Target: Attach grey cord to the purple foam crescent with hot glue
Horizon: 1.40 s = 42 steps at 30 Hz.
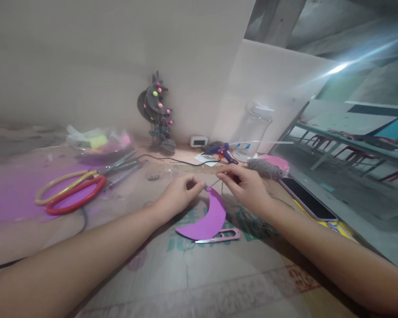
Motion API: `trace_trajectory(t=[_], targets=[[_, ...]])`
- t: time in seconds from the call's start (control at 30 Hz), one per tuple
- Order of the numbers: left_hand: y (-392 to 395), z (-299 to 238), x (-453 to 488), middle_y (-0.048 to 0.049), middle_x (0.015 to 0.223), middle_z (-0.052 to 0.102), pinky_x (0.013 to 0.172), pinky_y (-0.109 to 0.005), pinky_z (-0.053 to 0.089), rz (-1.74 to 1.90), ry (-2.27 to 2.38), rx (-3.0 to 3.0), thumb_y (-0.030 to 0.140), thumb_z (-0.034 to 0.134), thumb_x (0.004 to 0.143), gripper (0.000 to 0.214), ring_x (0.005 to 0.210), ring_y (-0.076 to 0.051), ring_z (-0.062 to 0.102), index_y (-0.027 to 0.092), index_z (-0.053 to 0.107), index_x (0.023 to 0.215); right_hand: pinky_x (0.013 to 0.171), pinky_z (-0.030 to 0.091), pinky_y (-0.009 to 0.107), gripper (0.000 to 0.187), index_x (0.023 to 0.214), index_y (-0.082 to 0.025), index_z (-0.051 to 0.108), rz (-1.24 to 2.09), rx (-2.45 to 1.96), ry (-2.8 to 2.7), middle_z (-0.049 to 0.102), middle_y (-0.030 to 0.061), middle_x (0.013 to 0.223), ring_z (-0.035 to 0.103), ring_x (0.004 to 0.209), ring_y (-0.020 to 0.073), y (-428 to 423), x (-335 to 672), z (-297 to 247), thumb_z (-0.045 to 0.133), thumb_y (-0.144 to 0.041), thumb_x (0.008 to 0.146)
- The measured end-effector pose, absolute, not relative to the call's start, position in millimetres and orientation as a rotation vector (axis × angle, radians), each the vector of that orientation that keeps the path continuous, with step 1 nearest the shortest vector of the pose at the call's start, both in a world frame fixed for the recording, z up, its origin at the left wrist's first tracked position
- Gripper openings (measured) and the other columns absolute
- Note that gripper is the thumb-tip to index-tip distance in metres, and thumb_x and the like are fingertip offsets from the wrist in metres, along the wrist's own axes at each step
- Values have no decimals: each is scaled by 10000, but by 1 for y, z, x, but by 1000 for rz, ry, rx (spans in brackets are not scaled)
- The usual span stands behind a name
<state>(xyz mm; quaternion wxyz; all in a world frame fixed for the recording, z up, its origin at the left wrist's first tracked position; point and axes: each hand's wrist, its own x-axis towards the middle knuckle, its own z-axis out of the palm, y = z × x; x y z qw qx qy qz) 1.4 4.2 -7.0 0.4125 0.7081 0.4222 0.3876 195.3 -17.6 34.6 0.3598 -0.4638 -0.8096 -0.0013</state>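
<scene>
A purple crescent-shaped foam piece [209, 218] lies on the table in front of me. My left hand [179, 194] pinches its upper tip, fingers closed. My right hand [245, 185] is closed in a pinch on a thin grey thread [213, 183] that runs to the crescent's tip. Pink thread snips [222, 236] lie against the crescent's lower edge. A ball of grey yarn [264, 168] sits just beyond my right hand.
Big scissors with red and yellow handles [73, 192] lie on a purple sheet [6, 194] at left. A blue glue gun [220, 152], clear jar [252, 132], plastic bowl of scraps [97, 143] and a dark crescent decoration [157, 110] stand along the wall. A phone [307, 198] lies at right.
</scene>
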Motion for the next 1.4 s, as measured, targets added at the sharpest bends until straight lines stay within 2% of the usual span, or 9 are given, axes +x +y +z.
trace_trajectory(t=[0.2, 0.3, 0.47, 0.63, 0.83, 1.4], targets=[[6, -10, 2, 59, 474, 505, 490, -233, 325, 981, 1051, 1767, 443, 544, 831, 266, 447, -114, 441, 197, 565, 733, 590, 399, 248, 212, 812, -184, 649, 115, -1147, -2129, 628, 13, 719, 509, 617, 126, -2, 212, 25, 554, -360, 881], [6, -10, 2, 54, 474, 511, 500, -235, 329, 988, 1067, 1761, 439, 546, 830, 265, 461, -119, 451, 199, 553, 717, 628, 392, 259, 212, 858, -190, 677, 29, -1015, -2253, 597, 12, 718, 496, 650, 133, 1, 220, 22, 614, -393, 851], [7, -8, 1, 48, 480, 510, 488, -233, 322, 980, 1085, 1793, 434, 546, 826, 268, 447, -112, 429, 195, 553, 705, 635, 379, 268, 203, 794, -198, 696, -85, -948, -2262, 552, 12, 673, 501, 660, 140, -3, 219, 25, 579, -332, 892], [6, -8, 1, 38, 520, 540, 453, -224, 309, 947, 1072, 1791, 456, 542, 822, 288, 432, -97, 418, 188, 570, 722, 598, 375, 265, 174, 781, -192, 689, -12, -1087, -2154, 610, 10, 662, 499, 611, 132, -11, 208, 23, 601, -310, 873], [3, -7, 2, 53, 483, 506, 394, -202, 273, 849, 1017, 1689, 487, 547, 821, 299, 397, -87, 398, 194, 536, 763, 578, 392, 245, 147, 788, -183, 691, 142, -1221, -2027, 685, 16, 738, 540, 617, 126, -5, 209, 12, 613, -292, 849], [4, -8, 1, 24, 519, 557, 374, -191, 270, 771, 1032, 1687, 525, 530, 823, 333, 388, -88, 417, 198, 516, 759, 562, 386, 243, 159, 785, -173, 700, 133, -1241, -1997, 687, 22, 711, 537, 594, 124, -5, 204, 9, 613, -294, 840]])
